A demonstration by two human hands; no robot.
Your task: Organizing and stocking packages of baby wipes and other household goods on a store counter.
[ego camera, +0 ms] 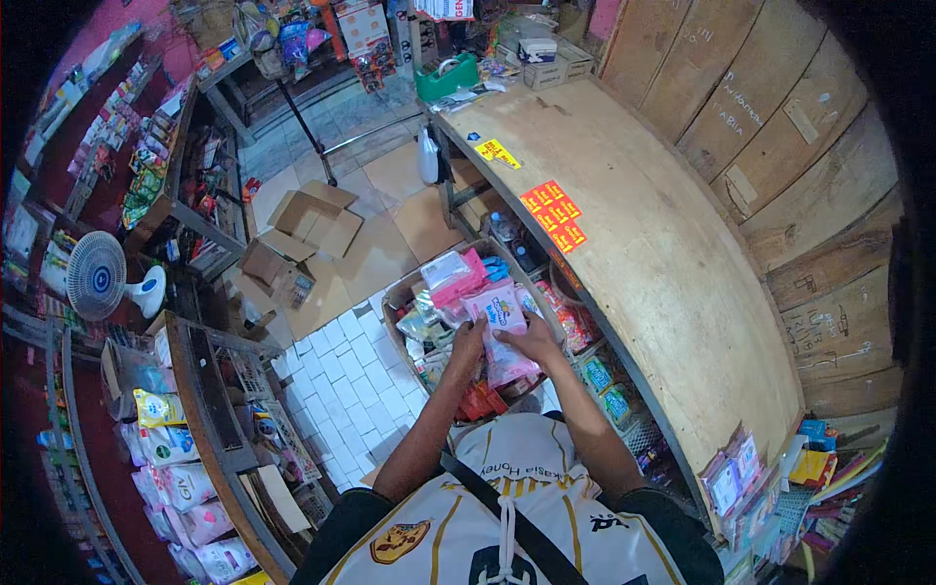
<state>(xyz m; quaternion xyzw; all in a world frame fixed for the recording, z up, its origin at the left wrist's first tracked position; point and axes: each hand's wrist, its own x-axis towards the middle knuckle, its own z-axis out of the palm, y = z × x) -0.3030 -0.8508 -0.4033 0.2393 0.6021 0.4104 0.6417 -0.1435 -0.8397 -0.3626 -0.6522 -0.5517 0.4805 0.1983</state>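
Observation:
Both my hands hold a pink plastic packet (504, 322) with printed writing, above a cardboard box full of packaged goods. My left hand (470, 341) grips its left edge and my right hand (534, 338) its right edge, the thumb on the front. Under and around it in the open box (401, 329) lie a bright pink packet (468, 281), clear plastic packets (418, 322), a blue item (495, 268) and red packets (479, 401). The lower contents are hidden by the packet and my hands.
A wooden counter (658, 241) runs along the right, with a green tape dispenser (447, 77) at its far end and stocked shelves beneath. Empty cardboard boxes (314, 219) lie on the floor ahead. A white fan (96, 276) and shelves of goods stand left.

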